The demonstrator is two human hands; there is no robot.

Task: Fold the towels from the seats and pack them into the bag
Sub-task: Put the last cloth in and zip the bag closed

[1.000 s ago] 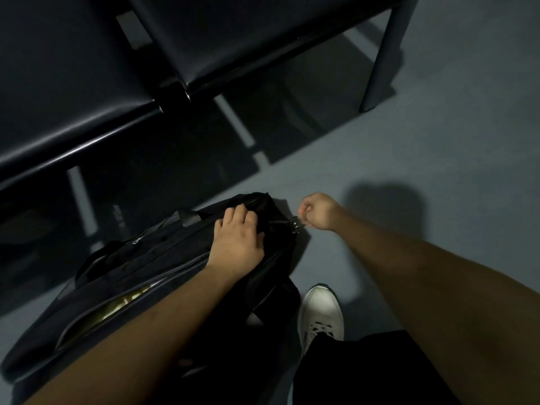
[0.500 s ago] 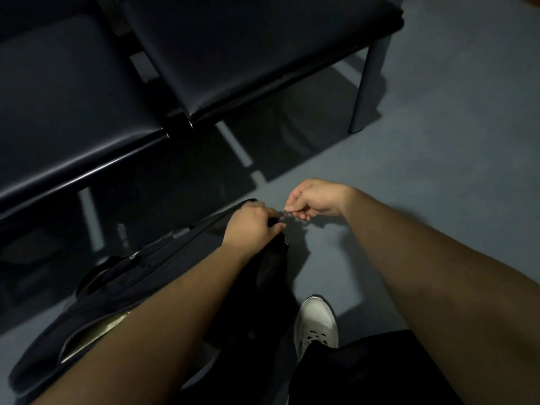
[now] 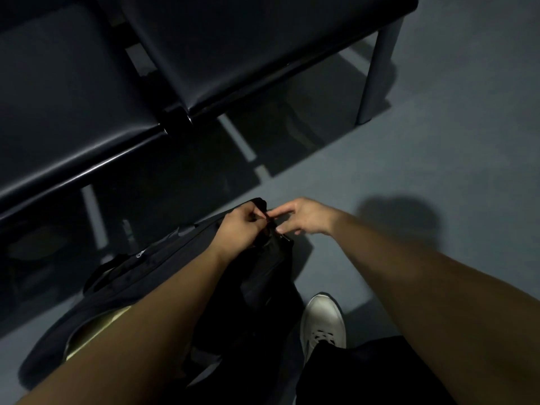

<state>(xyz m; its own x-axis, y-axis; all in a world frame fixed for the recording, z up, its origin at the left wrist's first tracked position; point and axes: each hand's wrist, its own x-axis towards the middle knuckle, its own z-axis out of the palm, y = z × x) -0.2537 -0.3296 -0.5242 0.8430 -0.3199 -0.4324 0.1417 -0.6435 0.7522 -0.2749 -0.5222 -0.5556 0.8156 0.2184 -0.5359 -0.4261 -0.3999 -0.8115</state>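
Note:
A black bag (image 3: 163, 267) lies on the grey floor in front of the seats. Through a gap in its near side shows a pale yellow towel (image 3: 96, 325). My left hand (image 3: 239, 226) is clenched on the bag's right end and holds it up. My right hand (image 3: 306, 217) is right beside it, its fingers apart and stretched toward the left hand. A small metal zipper pull (image 3: 285, 237) hangs just below those fingertips. The picture is blurred there.
Two black padded seats (image 3: 73, 112) (image 3: 248, 48) stand side by side behind the bag, with nothing on them. A grey metal leg (image 3: 371, 77) rises at the right. My white shoe (image 3: 323, 320) is on the floor beside the bag's end.
My right hand pinched the zipper pull at the bag's end; its fingers have now spread. My left hand shifted from lying on top of the bag to gripping its end.

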